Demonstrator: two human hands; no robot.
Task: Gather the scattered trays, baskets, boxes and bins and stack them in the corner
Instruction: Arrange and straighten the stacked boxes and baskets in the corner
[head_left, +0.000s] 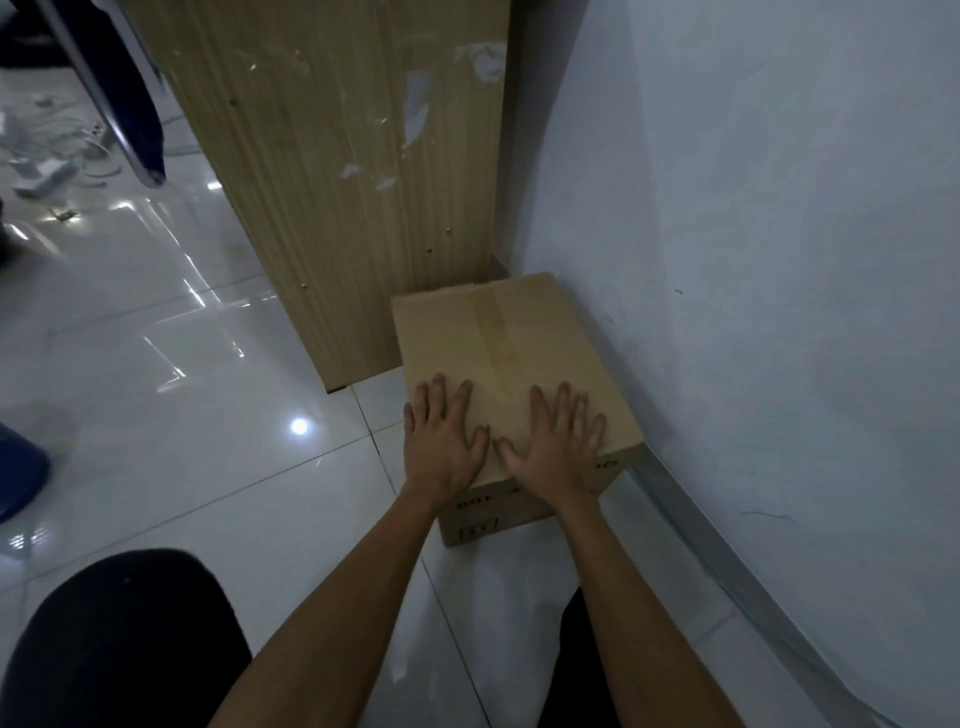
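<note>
A taped brown cardboard box (498, 332) sits on the tiled floor in the corner, between a wooden cabinet side and the white wall. Black print shows on its near face. My left hand (444, 441) lies flat on the near left part of the box top, fingers spread. My right hand (558, 441) lies flat on the near right part of the top, fingers spread too. Neither hand grips anything; both palms rest on the lid.
The wooden cabinet panel (343, 182) stands upright to the left of and behind the box. The white wall (779, 260) runs along the right. Glossy floor tiles (182, 389) spread to the left, with cables and small white items (52, 166) far left. My dark-trousered knee (114, 639) is at bottom left.
</note>
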